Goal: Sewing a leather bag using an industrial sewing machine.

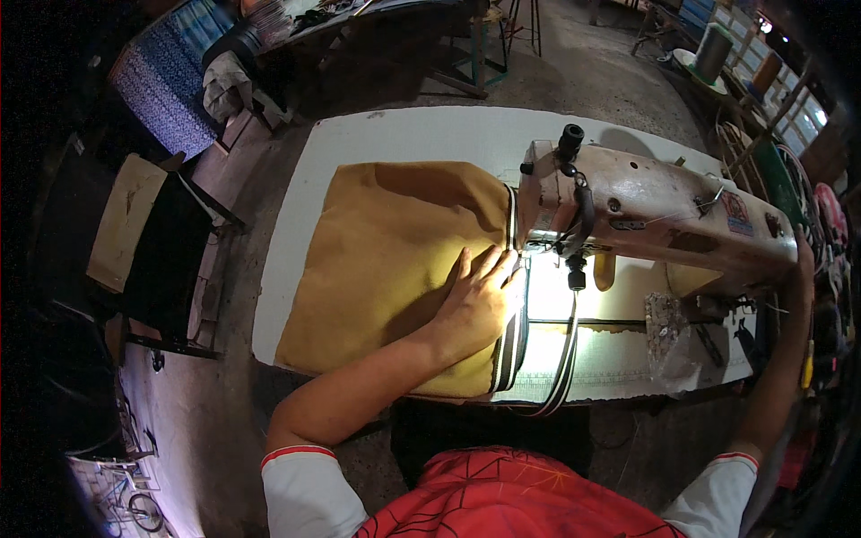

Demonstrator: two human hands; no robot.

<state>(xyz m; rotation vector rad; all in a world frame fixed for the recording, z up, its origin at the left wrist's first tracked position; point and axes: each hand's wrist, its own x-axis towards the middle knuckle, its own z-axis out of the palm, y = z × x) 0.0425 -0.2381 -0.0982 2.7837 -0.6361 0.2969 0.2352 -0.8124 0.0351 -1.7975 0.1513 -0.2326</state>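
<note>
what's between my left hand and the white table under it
In the head view, tan cloth lies there, with your left hand on it and the table underneath.

Blue patterned cloth, dark chair, bicycle

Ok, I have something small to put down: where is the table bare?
A bare strip of table runs between the cloth and the far edge. Another lies between the loose bands and the plastic bag. Crowded: where the left hand rests on the cloth beside the machine, and right of the bag, by a dark tool.
</note>
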